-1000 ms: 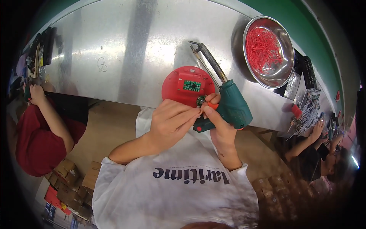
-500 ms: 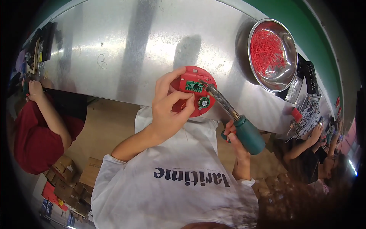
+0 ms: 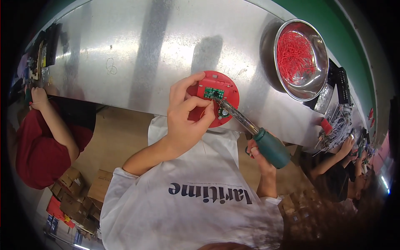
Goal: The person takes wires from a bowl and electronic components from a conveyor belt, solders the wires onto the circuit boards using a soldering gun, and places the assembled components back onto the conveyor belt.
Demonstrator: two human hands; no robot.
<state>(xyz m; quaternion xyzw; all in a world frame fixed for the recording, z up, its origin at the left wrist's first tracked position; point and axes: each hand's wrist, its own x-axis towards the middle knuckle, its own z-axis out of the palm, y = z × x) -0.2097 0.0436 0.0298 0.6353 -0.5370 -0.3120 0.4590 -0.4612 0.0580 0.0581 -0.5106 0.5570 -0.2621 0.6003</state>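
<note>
My left hand point(image 3: 185, 118) is closed at a round red plastic casing point(image 3: 231, 87), with one finger along its upper left rim. Thumb and another finger pinch a thin wire over the casing, and a thin strand hangs below them. Inside the casing sit a small green circuit board point(image 3: 209, 92) and a round green-rimmed part point(image 3: 224, 112). My right hand point(image 3: 263, 161) is wrapped round the green handle of a soldering iron point(image 3: 271, 148). The iron's tip reaches the lower edge of the board, near the pinching fingers; exact contact is too small to tell.
A steel bowl point(image 3: 320, 79) of short red wires stands on the metal table point(image 3: 125, 54) at the right. Beyond it lies a bundle of pale wires point(image 3: 339, 129). Co-workers sit left point(image 3: 50, 129) and right point(image 3: 333, 166). Cardboard boxes point(image 3: 77, 204) stand on the floor.
The soldering iron's tip has shifted from the board's right side down to its lower edge, now partly covering the round part. My left hand stays nearly in place.
</note>
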